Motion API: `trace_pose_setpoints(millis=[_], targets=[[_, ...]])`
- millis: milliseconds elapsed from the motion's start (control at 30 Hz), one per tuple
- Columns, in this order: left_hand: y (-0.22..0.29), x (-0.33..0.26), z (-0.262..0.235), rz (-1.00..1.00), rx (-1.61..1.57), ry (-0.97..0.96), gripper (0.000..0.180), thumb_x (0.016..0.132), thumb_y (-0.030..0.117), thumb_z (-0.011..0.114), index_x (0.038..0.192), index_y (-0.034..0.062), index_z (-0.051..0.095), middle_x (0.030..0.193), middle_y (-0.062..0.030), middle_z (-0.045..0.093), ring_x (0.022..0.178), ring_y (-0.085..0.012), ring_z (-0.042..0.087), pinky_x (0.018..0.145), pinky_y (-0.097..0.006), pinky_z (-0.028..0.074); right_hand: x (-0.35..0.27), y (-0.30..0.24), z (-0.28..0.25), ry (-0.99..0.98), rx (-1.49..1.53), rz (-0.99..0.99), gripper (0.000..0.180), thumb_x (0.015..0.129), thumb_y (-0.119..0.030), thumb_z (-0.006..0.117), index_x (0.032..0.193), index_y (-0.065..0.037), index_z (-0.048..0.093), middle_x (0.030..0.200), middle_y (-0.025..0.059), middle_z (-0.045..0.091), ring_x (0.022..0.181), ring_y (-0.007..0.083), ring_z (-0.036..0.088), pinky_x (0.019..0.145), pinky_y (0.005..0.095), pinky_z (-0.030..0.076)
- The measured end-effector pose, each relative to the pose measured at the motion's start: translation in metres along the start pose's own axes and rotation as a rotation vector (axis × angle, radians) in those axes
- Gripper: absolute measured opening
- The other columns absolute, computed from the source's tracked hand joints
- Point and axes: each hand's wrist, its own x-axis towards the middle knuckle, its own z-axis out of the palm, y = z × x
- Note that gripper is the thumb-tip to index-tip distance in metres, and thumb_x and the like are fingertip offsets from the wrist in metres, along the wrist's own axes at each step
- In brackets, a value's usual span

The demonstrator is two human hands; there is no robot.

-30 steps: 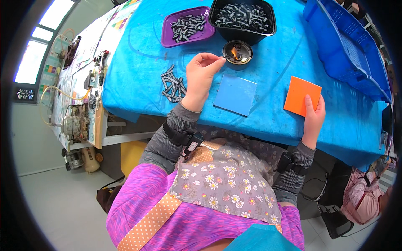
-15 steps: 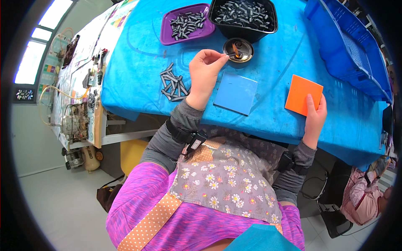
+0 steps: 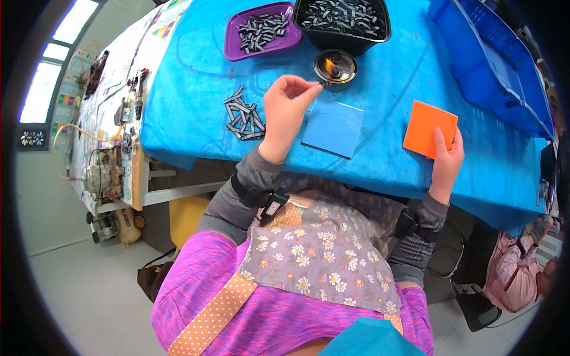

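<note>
My left hand (image 3: 287, 114) pinches a small dark ridged strip (image 3: 325, 85) between thumb and fingers, its tip held just beside a small flame in a round metal burner cup (image 3: 336, 66). My right hand (image 3: 446, 159) rests on the near edge of an orange square tile (image 3: 428, 127), thumb pressed on it. A blue square tile (image 3: 332, 126) lies between my hands. A loose pile of dark strips (image 3: 241, 114) sits just left of my left hand.
The table wears a blue cloth (image 3: 196, 89). A purple tray (image 3: 237, 47) and a black tub (image 3: 342, 38) at the far side hold several dark strips. A big blue crate (image 3: 493, 65) stands far right. A cluttered workbench (image 3: 113, 148) runs along the left.
My left hand has drawn slightly back toward me while still holding the strip at the burner's rim. My right hand has stayed on the orange tile.
</note>
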Motion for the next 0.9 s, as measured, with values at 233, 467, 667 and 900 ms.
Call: trace_pose_setpoints(millis=[233,467,667,900], targets=[[-0.003,-0.046,-0.027,0.648,0.526,-0.248,0.014,0.073,-0.006,0.070,0.081,0.0001,0.061,0.083,-0.0104,0.069,0.077,-0.0178,0.067,0.068,-0.028,0.053,-0.018,-0.016,0.025,-0.006,0.153,-0.120,0.032,0.090,-0.010,0.060,0.119,0.003,0.053,0.109,0.0065,0.061,0.096,0.0101,0.057,0.084,0.0236,0.045],[-0.007,-0.052,-0.045,0.995,0.723,-0.544,0.015,0.071,0.000,0.065,0.085,0.0024,0.060,0.090,-0.0094,0.067,0.078,-0.0242,0.066,0.063,-0.032,0.054,-0.039,-0.058,0.079,-0.374,-0.186,-0.203,0.032,0.085,-0.013,0.064,0.113,0.000,0.057,0.089,0.0125,0.068,0.081,0.0203,0.068,0.067,0.0296,0.051],[-0.005,-0.056,-0.045,1.017,0.771,-0.577,0.014,0.072,0.006,0.064,0.085,0.0033,0.060,0.093,-0.0070,0.067,0.082,-0.0231,0.065,0.062,-0.031,0.054,-0.044,-0.078,0.091,-0.447,-0.421,-0.324,0.031,0.082,-0.018,0.064,0.109,-0.003,0.058,0.077,0.0178,0.065,0.069,0.0349,0.064,0.057,0.0371,0.049],[-0.008,-0.056,-0.046,1.036,0.767,-0.584,0.014,0.071,0.006,0.063,0.085,0.0035,0.060,0.093,-0.0067,0.066,0.082,-0.0220,0.065,0.062,-0.031,0.053,-0.047,-0.091,0.098,-0.513,-0.674,-0.466,0.031,0.081,-0.019,0.064,0.109,-0.007,0.058,0.067,0.0155,0.063,0.060,0.0332,0.062,0.051,0.0402,0.047]])
